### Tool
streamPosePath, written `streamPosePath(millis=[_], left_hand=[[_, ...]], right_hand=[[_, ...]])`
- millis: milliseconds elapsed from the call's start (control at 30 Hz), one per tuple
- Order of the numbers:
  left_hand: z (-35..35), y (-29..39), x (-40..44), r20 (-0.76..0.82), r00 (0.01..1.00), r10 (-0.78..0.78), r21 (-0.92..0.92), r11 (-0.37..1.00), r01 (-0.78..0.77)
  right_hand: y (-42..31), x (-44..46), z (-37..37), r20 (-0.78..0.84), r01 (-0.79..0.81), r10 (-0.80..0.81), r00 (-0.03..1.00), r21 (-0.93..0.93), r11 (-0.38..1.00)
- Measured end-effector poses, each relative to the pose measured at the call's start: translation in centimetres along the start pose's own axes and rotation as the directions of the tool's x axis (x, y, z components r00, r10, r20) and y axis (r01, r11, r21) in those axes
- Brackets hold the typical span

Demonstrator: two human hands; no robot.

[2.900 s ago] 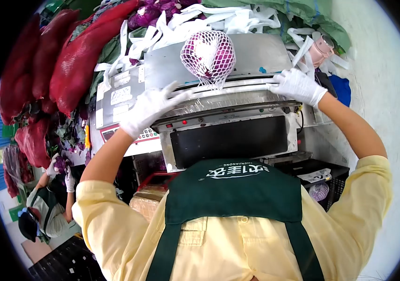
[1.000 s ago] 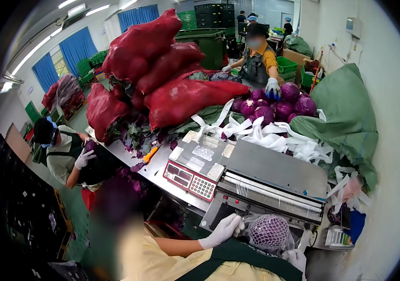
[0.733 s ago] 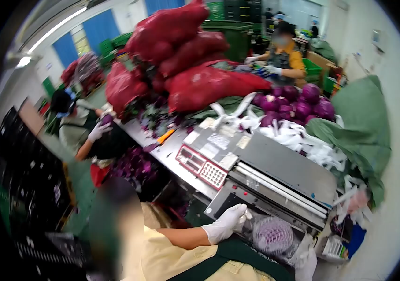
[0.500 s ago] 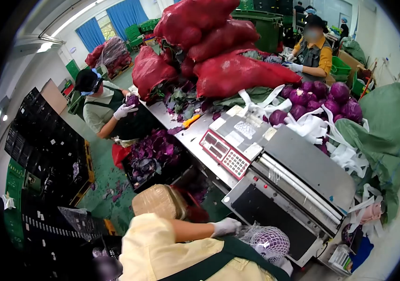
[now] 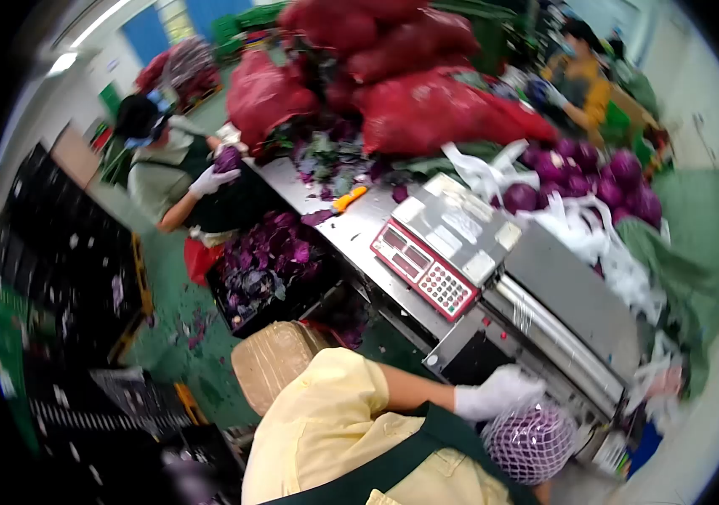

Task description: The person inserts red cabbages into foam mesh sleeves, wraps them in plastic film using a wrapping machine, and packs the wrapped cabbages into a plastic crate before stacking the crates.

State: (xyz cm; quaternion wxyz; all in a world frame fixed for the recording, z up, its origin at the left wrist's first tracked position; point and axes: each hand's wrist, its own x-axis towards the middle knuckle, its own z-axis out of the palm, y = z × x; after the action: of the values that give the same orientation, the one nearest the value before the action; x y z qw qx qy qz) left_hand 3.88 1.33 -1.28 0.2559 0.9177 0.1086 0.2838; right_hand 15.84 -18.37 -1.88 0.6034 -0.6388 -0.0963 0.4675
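A red cabbage (image 5: 530,443) in a white foam net is held close to my body, with a faint gleam of clear film at its side. My left hand (image 5: 501,394), in a white glove, reaches across the top of the cabbage, by the black plate of the wrapping machine (image 5: 473,358). Its fingers look drawn together but are blurred, and what they pinch is hidden. Only a little of the wrist of my right hand (image 5: 542,490) shows below the cabbage. The rest of that hand is behind the cabbage, supporting it.
A red-framed scale (image 5: 424,268) sits beside the machine. Trimmed cabbages (image 5: 620,181), white strips and red net sacks (image 5: 452,109) crowd the table. An orange-handled knife (image 5: 348,199) lies near scraps. Co-workers stand left and far right. A crate of leaves (image 5: 271,269) and a wrapped carton (image 5: 271,362) are at left.
My left hand has moved right, from beside the cabbage to over its top. The cabbage sits slightly lower and further right in view. The co-worker on the left still holds a cabbage.
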Motion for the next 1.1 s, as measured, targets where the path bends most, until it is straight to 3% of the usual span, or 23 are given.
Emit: streamPosePath(millis=[33,100,133,167,200,233,367,433,467,500,567,633,667,700,767,800,833,867,900,933,967,1100], left_hand=[[-2.0,0.4,1.6,-0.013,0.999,0.046,0.092,0.995,-0.045],[-4.8,0.6,3.2,-0.248,0.936,0.252,-0.378,0.864,-0.332],[-5.5,0.7,3.7,-0.108,0.954,0.281,-0.607,0.741,-0.287],[-6.0,1.1,3.5,0.032,0.943,0.332,-0.793,0.582,-0.178],[-6.6,1.4,3.0,0.327,0.891,0.316,-0.928,0.283,0.24],[-6.8,1.5,3.0,0.564,0.727,0.391,-0.785,-0.019,0.62],[-4.8,2.0,2.4,0.568,0.653,0.502,-0.738,-0.04,0.673],[-5.6,2.7,3.3,0.499,0.7,0.511,-0.838,0.076,0.541],[-6.4,3.2,3.6,0.568,0.659,0.493,-0.747,-0.025,0.664],[-6.3,3.0,3.8,0.526,0.671,0.522,-0.782,-0.011,0.623],[-6.8,5.0,4.6,0.632,0.667,0.395,-0.748,0.082,0.659],[-4.3,6.5,4.1,0.861,0.473,0.188,-0.507,0.233,0.83],[-1.4,6.7,3.1,0.849,0.492,0.19,-0.522,0.17,0.836],[0.0,8.8,2.8,0.839,0.511,0.189,-0.542,0.204,0.815],[1.4,14.5,1.8,0.774,0.614,0.159,-0.633,0.141,0.761],[4.0,16.0,1.6,0.712,0.688,0.143,-0.702,0.167,0.692],[5.7,17.7,1.3,0.694,0.717,0.064,-0.699,0.299,0.65],[6.9,20.0,1.0,0.692,0.717,0.08,-0.701,0.312,0.642],[7.9,21.7,0.6,0.693,0.714,0.095,-0.7,0.325,0.636],[8.2,22.9,0.6,0.698,0.693,0.182,-0.708,0.326,0.627],[8.9,23.4,0.6,0.676,0.689,0.261,-0.735,0.293,0.611],[12.5,19.8,0.5,0.689,0.692,0.217,-0.713,0.373,0.593]], right_hand=[[0.2,-0.8,0.5,-0.016,0.002,-0.002,1.0,0.01,1.0],[0.2,-2.0,2.0,-0.047,0.014,-0.012,0.999,0.038,0.999],[0.3,-2.4,2.5,-0.065,0.013,-0.009,0.998,0.058,0.998],[0.4,-3.0,3.3,-0.081,0.004,0.003,0.997,0.087,0.996],[0.4,-3.4,3.7,-0.093,0.003,0.008,0.996,0.115,0.993],[0.4,-3.8,4.0,-0.103,0.006,0.008,0.995,0.139,0.99],[0.6,-5.7,4.9,-0.125,0.016,0.018,0.992,0.264,0.964],[0.4,-7.0,5.2,-0.118,0.012,0.033,0.992,0.359,0.933],[0.2,-7.8,5.5,-0.106,0.004,0.046,0.993,0.431,0.902],[-0.3,-8.5,5.9,-0.043,-0.022,0.052,0.998,0.526,0.85],[-0.6,-10.2,6.2,0.057,0.07,-0.133,0.989,0.614,0.786],[0.6,-11.9,5.9,0.032,0.476,-0.588,0.808,0.552,0.685],[1.7,-12.7,5.6,-0.074,0.529,-0.587,0.806,0.535,0.659],[3.1,-13.3,4.9,-0.166,0.528,-0.55,0.819,0.593,0.608],[5.4,-14.1,2.3,-0.34,0.501,-0.4,0.851,0.754,0.425],[5.2,-16.2,0.9,-0.377,0.498,-0.374,0.847,0.809,0.313],[5.1,-18.3,-0.6,-0.405,0.488,-0.35,0.845,0.851,0.194],[7.4,-19.4,-2.5,-0.474,0.494,-0.189,0.86,0.867,0.073],[8.5,-20.9,-4.5,-0.558,0.567,-0.181,0.81,0.823,0.0],[10.1,-22.4,-6.2,-0.688,0.694,-0.096,0.719,0.716,0.069],[12.1,-24.4,-8.8,-0.682,0.681,0.023,0.731,0.731,0.044],[21.8,-31.7,-18.0,-0.873,0.875,0.09,0.479,0.483,0.031]])
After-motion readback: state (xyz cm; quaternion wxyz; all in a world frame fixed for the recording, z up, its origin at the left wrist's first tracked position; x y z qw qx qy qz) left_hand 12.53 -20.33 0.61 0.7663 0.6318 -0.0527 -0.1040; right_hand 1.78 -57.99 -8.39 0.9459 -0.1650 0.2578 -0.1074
